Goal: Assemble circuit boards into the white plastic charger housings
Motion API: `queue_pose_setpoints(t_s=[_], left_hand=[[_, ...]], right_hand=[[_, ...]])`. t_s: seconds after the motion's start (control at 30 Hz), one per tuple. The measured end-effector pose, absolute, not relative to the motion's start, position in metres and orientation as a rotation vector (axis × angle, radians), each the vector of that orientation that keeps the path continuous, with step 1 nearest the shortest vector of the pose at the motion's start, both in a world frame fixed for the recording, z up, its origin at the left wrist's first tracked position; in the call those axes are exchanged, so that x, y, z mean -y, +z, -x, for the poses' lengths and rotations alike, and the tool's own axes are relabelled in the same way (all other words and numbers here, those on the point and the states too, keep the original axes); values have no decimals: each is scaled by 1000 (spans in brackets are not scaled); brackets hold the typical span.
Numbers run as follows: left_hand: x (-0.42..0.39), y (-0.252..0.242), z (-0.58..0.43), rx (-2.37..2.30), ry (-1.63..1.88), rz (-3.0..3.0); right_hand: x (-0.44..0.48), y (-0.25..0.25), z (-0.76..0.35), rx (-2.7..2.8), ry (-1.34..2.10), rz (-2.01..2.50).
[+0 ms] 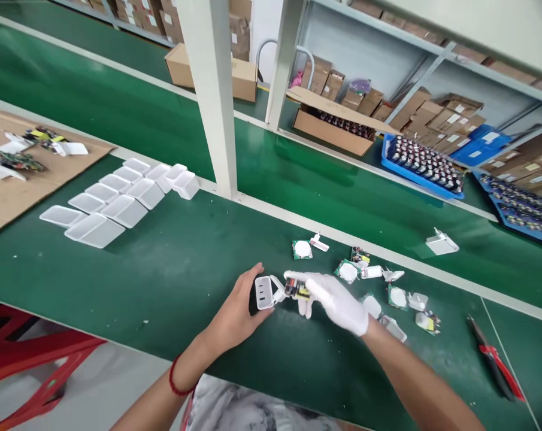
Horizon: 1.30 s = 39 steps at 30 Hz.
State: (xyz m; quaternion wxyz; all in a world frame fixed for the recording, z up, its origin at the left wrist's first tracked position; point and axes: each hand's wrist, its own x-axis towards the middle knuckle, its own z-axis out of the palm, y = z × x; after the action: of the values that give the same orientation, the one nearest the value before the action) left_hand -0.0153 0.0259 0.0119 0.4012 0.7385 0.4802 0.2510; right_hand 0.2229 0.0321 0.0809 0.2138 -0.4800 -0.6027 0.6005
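Observation:
My bare left hand (237,308) grips a small white plastic housing (264,293) with slots in its face, thumb and fingers on opposite sides. In a white glove, my right hand (336,297) pinches a small circuit board (297,288) that carries a yellow part and dark components. A white piece (278,290) lies between the housing and the board; whether it is joined to either I cannot tell. Right of the gloved hand are several green boards with white round faces (348,272) and loose white plastic pieces (372,272).
Rows of white plastic shells (124,209) stand at left, beside cardboard (41,173) bearing a pile of boards (23,152). Red-handled pliers (495,359) lie at right. A pale post (212,102) rises behind the bench. Farther back are a blue tray of parts (423,164) and an open carton (333,129).

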Motion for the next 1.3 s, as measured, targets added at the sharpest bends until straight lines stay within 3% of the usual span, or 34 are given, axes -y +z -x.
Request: queue_pose_setpoints(t_s=[0.2, 0.3, 0.43, 0.63, 0.87, 1.07, 1.3], left_hand=[[-21, 16, 26, -1473, 650, -1944], [-21, 20, 33, -1568, 627, -1961], [-18, 23, 42, -1497, 563, -1892], [-13, 21, 51, -1382, 532, -1720], [-18, 22, 65, -1216, 516, -1839], [-3, 17, 56, -1550, 602, -1855], [-20, 26, 66, -1223, 615, -1869]], right_hand=[[23, 56, -214, 2477, 485, 1681], [33, 44, -202, 2707, 275, 1825], [26, 56, -196, 2831, 313, 1789], [-1, 72, -207, 3016, 292, 1246], [-8, 68, -218, 3077, 446, 1261], [-10, 75, -235, 2686, 786, 1327], [-10, 57, -242, 2049, 1342, 1207]])
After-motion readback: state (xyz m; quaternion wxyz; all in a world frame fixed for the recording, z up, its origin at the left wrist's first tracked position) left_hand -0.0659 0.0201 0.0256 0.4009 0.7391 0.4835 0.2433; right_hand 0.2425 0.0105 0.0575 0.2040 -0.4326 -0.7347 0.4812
